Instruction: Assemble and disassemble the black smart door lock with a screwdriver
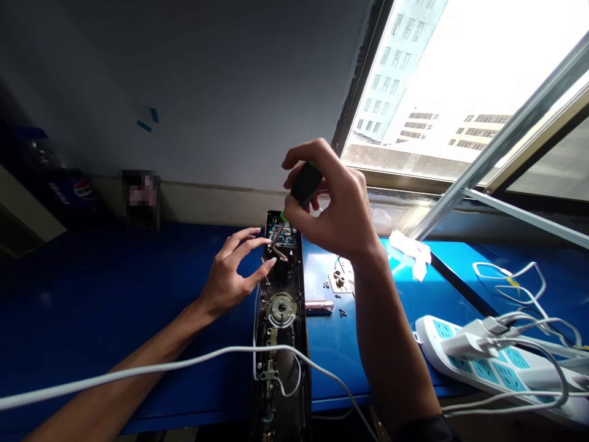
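Shown at lower centre of the frame: an opened electronic door lock point(297, 344) lying lengthwise on a blue surface point(92, 288), with a circuit board point(280, 234) exposed at the far end and a round brass-toned latch mechanism point(280, 307) at mid-length. Casing apparently stiff and fairly heavy, best taken by its long edges; board likely fragile, and a poor place for a slipping blade or for fingers. Above the lock, right hand point(334, 209) turned palm-down, fingers closed around a black-handled screwdriver point(305, 184), shaft slanting down to the board. From lower left, forearm reaching in and left hand point(232, 273) with fingers open and spread, fingertips just beside the board, contact impossible to confirm. To the right of the lock, tiny loose screws point(342, 313), easily scattered, near a small metal bracket point(339, 279) and a pinkish metal cylinder point(319, 307). Across the lower frame, a white cable point(138, 374); at lower right, a power strip point(478, 362).
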A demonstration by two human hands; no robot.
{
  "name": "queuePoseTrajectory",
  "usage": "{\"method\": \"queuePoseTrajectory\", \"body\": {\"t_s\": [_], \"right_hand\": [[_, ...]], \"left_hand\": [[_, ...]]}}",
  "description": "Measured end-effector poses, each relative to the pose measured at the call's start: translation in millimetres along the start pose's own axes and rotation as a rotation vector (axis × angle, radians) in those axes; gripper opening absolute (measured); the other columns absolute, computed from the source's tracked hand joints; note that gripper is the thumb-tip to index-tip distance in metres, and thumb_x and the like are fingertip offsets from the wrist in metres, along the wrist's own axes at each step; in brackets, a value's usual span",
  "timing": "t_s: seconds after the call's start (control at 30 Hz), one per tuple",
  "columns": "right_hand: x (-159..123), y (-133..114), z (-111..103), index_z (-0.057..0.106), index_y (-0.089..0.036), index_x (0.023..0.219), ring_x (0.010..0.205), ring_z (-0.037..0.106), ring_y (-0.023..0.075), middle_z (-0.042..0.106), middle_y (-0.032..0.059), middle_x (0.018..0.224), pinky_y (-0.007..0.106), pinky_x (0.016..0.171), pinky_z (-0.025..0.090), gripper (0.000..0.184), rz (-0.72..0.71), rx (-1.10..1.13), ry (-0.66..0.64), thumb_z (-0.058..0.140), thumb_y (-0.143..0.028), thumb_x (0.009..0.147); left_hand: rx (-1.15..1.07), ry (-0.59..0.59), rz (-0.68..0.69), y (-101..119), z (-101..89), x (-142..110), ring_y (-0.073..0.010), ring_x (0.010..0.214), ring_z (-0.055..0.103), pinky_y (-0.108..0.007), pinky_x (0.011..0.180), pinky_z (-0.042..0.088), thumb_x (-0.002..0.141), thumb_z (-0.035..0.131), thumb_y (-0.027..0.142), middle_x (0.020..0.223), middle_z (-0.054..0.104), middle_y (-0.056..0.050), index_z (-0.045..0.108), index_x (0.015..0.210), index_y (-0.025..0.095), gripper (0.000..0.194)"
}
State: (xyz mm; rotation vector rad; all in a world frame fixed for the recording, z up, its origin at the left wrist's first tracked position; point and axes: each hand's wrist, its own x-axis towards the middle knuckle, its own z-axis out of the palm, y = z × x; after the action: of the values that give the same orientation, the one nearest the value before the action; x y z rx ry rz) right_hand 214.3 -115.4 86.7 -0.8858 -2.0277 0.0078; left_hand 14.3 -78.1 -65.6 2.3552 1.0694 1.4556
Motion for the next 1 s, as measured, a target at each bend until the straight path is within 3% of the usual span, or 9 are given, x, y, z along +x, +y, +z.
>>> {"method": "queuePoseTrajectory", "body": {"t_s": [0.13,0.27,0.43,0.6,0.77,0.87,1.0], "right_hand": [[-0.5,-9.1,-10.4,0.059,-0.029,0.116,0.073,0.059,0.0159,0.069,0.0015,0.092,0.033,0.071,0.055,0.039,0.072,-0.004,0.020,0.059,-0.008,0.083],[0.4,-0.3,-16.6,0.060,-0.029,0.120,0.072,0.060,0.0166,0.069,0.0017,0.090,0.033,0.067,0.054,0.044,0.059,-0.032,0.002,0.063,-0.009,0.081],[-7.7,18.9,-35.7,0.063,-0.025,0.116,0.077,0.064,0.0160,0.070,0.0038,0.093,0.032,0.069,0.055,0.036,0.075,-0.047,0.029,0.064,-0.009,0.083],[-22.5,36.9,-65.3,0.068,-0.022,0.117,0.077,0.069,0.0174,0.072,0.0021,0.089,0.035,0.069,0.058,0.037,0.170,-0.037,-0.133,0.073,-0.017,0.081],[-35.9,51.7,-88.4,0.070,-0.023,0.117,0.067,0.070,0.0156,0.074,0.0017,0.085,0.031,0.058,0.056,0.035,0.398,-0.033,-0.354,0.078,-0.033,0.084],[-41.4,56.8,-96.2,0.069,-0.024,0.119,0.066,0.070,0.0167,0.074,0.0015,0.079,0.030,0.056,0.054,0.037,0.534,-0.061,-0.460,0.077,-0.032,0.084],[-44.1,59.3,-101.7,0.068,-0.025,0.120,0.073,0.071,0.0178,0.074,0.0021,0.082,0.029,0.060,0.052,0.037,0.618,-0.129,-0.506,0.075,-0.028,0.084]], "left_hand": [[0.012,0.057,0.083,0.3,1.5,0.1,-0.0246,0.116,0.067,-0.042,0.100,0.057,0.100,0.067,0.033,0.129,0.069,-0.007,0.076,0.103,0.026,0.012],[0.008,0.055,0.113,5.5,1.1,0.9,-0.0221,0.110,0.067,-0.039,0.097,0.057,0.099,0.068,0.025,0.118,0.072,-0.006,0.075,0.100,0.023,0.008],[-0.064,-0.041,0.206,14.1,-2.3,5.3,-0.0197,0.099,0.069,-0.036,0.091,0.058,0.099,0.068,0.019,0.103,0.077,-0.004,0.076,0.106,0.022,0.011],[-0.094,-0.176,0.316,38.5,-1.4,32.5,-0.0204,0.092,0.069,-0.037,0.086,0.059,0.097,0.071,0.020,0.095,0.079,-0.004,0.076,0.103,0.020,0.008],[0.019,-0.533,0.334,67.2,20.9,75.9,-0.0235,0.087,0.071,-0.037,0.077,0.057,0.095,0.071,0.019,0.091,0.078,-0.006,0.080,0.094,0.019,0.009],[0.104,-0.741,0.353,78.1,44.3,95.5,-0.0238,0.083,0.073,-0.035,0.074,0.054,0.088,0.070,0.008,0.090,0.079,-0.005,0.081,0.089,0.021,0.017],[0.199,-0.996,0.313,88.0,74.3,111.2,-0.0194,0.070,0.069,-0.030,0.062,0.045,0.083,0.071,0.006,0.084,0.077,-0.005,0.080,0.083,0.019,0.016]]}}
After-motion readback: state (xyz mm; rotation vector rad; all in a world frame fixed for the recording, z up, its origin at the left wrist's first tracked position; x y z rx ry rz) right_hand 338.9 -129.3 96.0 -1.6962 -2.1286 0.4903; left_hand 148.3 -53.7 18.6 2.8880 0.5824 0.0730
